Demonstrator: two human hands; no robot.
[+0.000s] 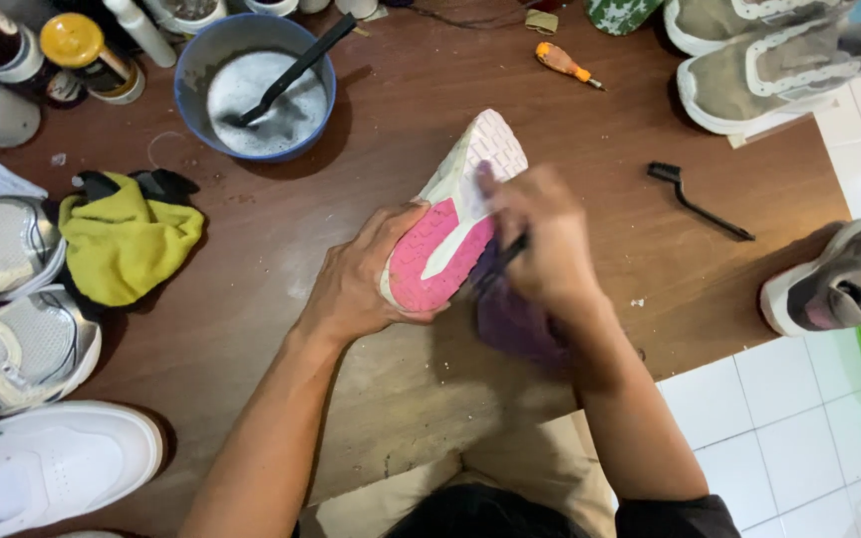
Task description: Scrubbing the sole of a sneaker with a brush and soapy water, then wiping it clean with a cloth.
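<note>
Together, left hand (356, 284) cups the shoe (455, 214); right hand (540, 239) pinches a brush (502, 256).

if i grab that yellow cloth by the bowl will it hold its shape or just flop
The yellow cloth would probably flop: it lies crumpled in soft folds on the table, draped over something dark. It looks thin, so likely light for its size. It seems unlikely to slide or roll when pushed; it would more likely bunch up. Whether it is wet cannot be told.
</note>
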